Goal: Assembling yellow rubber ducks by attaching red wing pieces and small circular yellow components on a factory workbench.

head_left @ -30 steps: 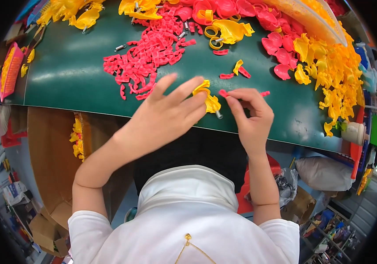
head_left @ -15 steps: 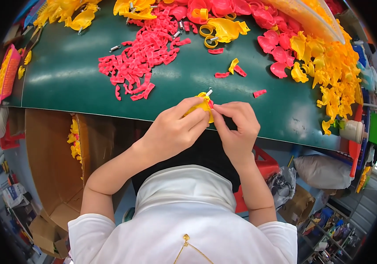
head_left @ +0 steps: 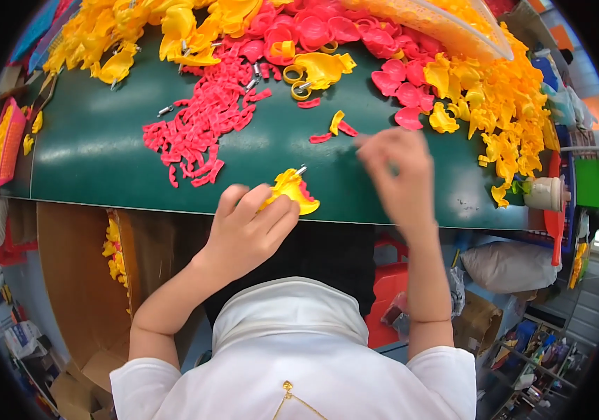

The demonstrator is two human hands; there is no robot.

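My left hand (head_left: 247, 227) is closed on a yellow curved plastic part (head_left: 287, 189) at the table's near edge. From the part's upper end sticks a small metal spring (head_left: 301, 170), and a bit of red shows along its right side. My right hand (head_left: 406, 171) is apart from it, over the table to the right, its fingers smeared by motion. Closest to those fingertips are a short red strip (head_left: 348, 129) and a small yellow curved piece (head_left: 337, 122). Whether the right fingers hold anything is hidden by the blur.
On the green table (head_left: 103, 168) lies a heap of red strips (head_left: 201, 119). Red cupped parts (head_left: 313, 31) and yellow parts (head_left: 509, 119) are piled behind and to the right. A cardboard box (head_left: 68, 273) stands below the left edge, a red stool (head_left: 387, 294) below the right.
My right hand has left the yellow part and moved right and farther over the table. My left hand keeps the part and has shifted left and nearer. The whole view has shifted slightly.
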